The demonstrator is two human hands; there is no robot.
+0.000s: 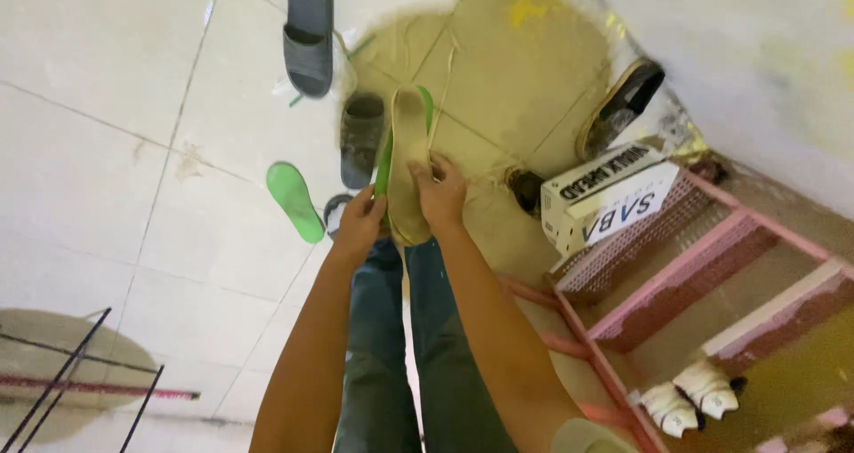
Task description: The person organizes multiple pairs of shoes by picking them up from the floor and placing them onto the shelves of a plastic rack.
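While I look down past my blue jeans (391, 346), I hold a long tan insole with a bright green edge (406, 164) out over the pale tiled floor (107, 151). My left hand (360, 226) has its grip clamped on the near left edge of the insole, thumb on top. My right hand (440, 195) has its grip closed on the right side, fingers pinching the rim close to a thin beige lace (442, 80) that runs away toward the far side.

On the floor just left of the insole lies a second green foam insole (295, 201), flat and apart from my hands. Beyond it sit a grey rubber slide sandal (309, 35) at the far edge and a dark worn shoe (361, 137) just beside the insole I hold. Farther right, a dark shoe with a tan sole (620, 106) leans against the wall.

To the right stands a pink metal shoe rack (676, 275), a white cardboard box (605, 200) on its top shelf and a pair of white shoes (689, 400) on a lower one.
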